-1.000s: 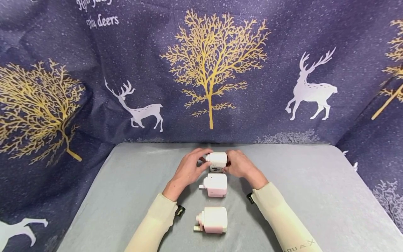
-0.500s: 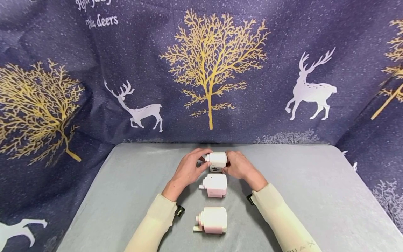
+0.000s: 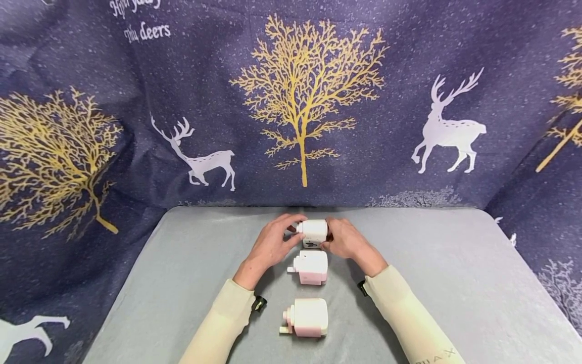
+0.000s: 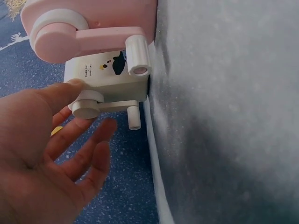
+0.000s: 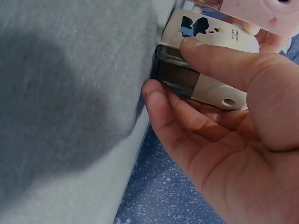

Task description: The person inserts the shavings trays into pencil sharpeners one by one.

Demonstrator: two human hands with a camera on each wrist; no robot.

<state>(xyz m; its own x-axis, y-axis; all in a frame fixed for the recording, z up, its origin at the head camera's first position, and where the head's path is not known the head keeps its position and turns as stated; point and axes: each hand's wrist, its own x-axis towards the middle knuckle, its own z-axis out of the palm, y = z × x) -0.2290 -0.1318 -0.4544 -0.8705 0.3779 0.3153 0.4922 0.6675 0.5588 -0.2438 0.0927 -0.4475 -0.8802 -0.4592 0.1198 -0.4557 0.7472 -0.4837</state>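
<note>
At the far end of the table, both hands hold a white crank pencil sharpener (image 3: 314, 230) from its two sides. The left hand (image 3: 271, 243) has its thumb and forefinger on the crank end; in the left wrist view its other fingers are loosely bent below the white crank (image 4: 117, 106). My right hand (image 3: 345, 237) grips the opposite end, the thumb lying on the printed face (image 5: 217, 37) and the fingers behind. Beside that thumb a dark see-through shavings drawer (image 5: 177, 72) shows. Closely in front stands a pink-and-white sharpener (image 3: 312, 268), its crank (image 4: 107, 35) pointing left.
Another pink-and-white sharpener (image 3: 310, 317) stands nearer the person, in line with the others. All are on a grey table (image 3: 182, 298). Its far edge meets a dark blue cloth backdrop (image 3: 386, 192) printed with deer and trees.
</note>
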